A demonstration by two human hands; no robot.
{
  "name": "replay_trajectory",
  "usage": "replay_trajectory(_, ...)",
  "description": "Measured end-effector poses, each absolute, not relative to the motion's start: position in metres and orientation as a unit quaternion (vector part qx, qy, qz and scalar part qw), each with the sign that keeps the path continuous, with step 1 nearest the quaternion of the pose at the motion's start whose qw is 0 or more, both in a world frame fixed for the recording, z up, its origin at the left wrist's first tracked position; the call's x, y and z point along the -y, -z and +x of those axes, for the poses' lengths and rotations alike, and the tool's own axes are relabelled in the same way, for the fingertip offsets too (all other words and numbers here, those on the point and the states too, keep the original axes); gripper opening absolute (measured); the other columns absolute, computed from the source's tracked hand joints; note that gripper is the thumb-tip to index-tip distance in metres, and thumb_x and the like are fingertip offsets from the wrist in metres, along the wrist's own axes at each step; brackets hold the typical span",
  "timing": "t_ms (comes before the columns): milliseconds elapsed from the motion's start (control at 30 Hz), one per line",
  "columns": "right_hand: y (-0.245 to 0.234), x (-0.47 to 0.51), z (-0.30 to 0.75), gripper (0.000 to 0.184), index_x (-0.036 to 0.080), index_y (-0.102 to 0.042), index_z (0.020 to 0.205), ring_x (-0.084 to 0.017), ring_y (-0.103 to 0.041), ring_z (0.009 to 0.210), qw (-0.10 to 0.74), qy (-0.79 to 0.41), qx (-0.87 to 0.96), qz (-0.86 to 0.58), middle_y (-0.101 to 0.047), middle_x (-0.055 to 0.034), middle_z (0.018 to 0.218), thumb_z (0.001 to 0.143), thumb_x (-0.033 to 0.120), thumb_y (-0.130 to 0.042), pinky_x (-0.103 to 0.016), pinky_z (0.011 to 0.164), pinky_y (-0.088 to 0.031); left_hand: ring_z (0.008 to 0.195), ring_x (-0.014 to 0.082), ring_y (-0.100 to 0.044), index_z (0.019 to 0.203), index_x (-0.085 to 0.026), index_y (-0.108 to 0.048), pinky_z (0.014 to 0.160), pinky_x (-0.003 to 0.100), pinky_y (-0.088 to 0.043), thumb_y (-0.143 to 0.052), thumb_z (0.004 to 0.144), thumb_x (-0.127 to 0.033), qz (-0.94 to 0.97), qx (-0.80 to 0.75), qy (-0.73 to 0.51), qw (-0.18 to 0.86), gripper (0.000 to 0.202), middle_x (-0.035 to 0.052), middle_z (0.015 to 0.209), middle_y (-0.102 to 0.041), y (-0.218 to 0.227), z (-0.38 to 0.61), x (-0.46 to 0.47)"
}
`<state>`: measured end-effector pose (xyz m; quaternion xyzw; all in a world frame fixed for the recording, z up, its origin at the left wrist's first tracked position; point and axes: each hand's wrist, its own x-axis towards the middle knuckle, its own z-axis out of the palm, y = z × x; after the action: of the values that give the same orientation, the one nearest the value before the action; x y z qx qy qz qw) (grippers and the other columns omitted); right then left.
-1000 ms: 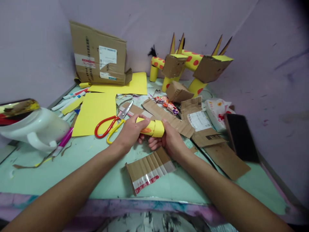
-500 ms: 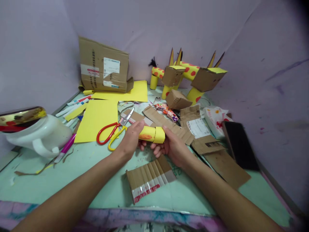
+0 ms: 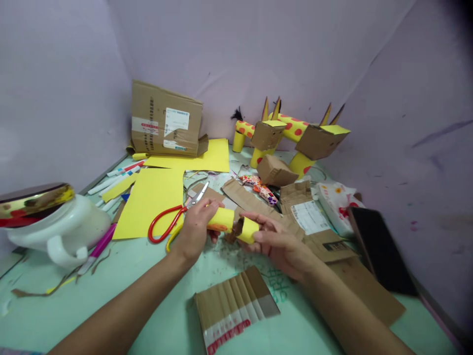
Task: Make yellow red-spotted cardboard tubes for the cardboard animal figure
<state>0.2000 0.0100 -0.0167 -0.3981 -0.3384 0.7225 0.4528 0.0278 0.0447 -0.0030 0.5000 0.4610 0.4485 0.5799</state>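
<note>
My left hand point(image 3: 195, 228) is wrapped round a yellow paper tube point(image 3: 222, 217) with an orange mark on its side. In my right hand point(image 3: 278, 240) a shorter yellow tube piece point(image 3: 248, 230) is pinched between thumb and fingers. A narrow gap separates the two pieces, and brown cardboard shows at their facing ends. Scissors point(image 3: 167, 223) with one red and one yellow handle lie beside my left hand, partly covered by it. Below both hands rests a corrugated cardboard piece point(image 3: 232, 303) with clear and red tape.
Two spotted cardboard giraffe-like figures point(image 3: 269, 134) stand at the back, near a cardboard box point(image 3: 166, 121). Yellow paper sheets point(image 3: 150, 202), markers point(image 3: 98, 246) and a white pot point(image 3: 66, 224) are on the left. A phone point(image 3: 380, 249), tissue pack point(image 3: 337, 202) and cardboard scraps point(image 3: 310, 217) lie right.
The short yellow piece has come apart from the longer tube, moving right with my right hand. The whole view has tilted upward slightly.
</note>
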Motion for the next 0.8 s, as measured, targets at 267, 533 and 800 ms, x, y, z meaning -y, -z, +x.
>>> replay_trajectory(267,0.026,-0.009,0.192,0.046,0.024,-0.059,0.102,-0.018,-0.058,0.099,0.515,-0.605,0.456,-0.402,-0.060,-0.0026,0.107,0.062,0.003,-0.067,-0.030,0.082,-0.045,0.046,0.0103,-0.046,0.079,-0.017,-0.055,0.037,0.020,-0.037,-0.048,0.080,-0.038,0.509,-0.465,-0.439,0.577,0.022,-0.0029,0.063,-0.050,0.005,0.027,-0.045)
replay_trajectory(533,0.036,-0.004,0.186,0.047,0.023,-0.056,0.113,-0.025,-0.053,0.112,0.527,-0.592,0.452,-0.409,-0.056,-0.0082,0.121,0.069,0.014,-0.069,-0.038,0.092,-0.042,0.048,0.0106,-0.046,0.083,-0.016,-0.055,0.038,0.020,-0.039,-0.047,0.082,-0.039,0.512,-0.481,-0.432,0.565,0.024,-0.0026,0.063,-0.048,0.008,0.033,-0.042)
replay_trajectory(800,0.033,-0.005,0.186,0.039,0.021,-0.062,0.105,-0.023,-0.059,0.095,0.518,-0.569,0.449,-0.453,-0.062,-0.0074,0.111,0.069,0.028,-0.074,-0.035,0.082,-0.046,0.054,0.0111,-0.048,0.095,-0.018,-0.051,0.042,0.020,-0.042,-0.048,0.083,-0.045,0.506,-0.451,-0.376,0.632,0.030,-0.0023,0.070,-0.051,0.016,0.032,-0.042)
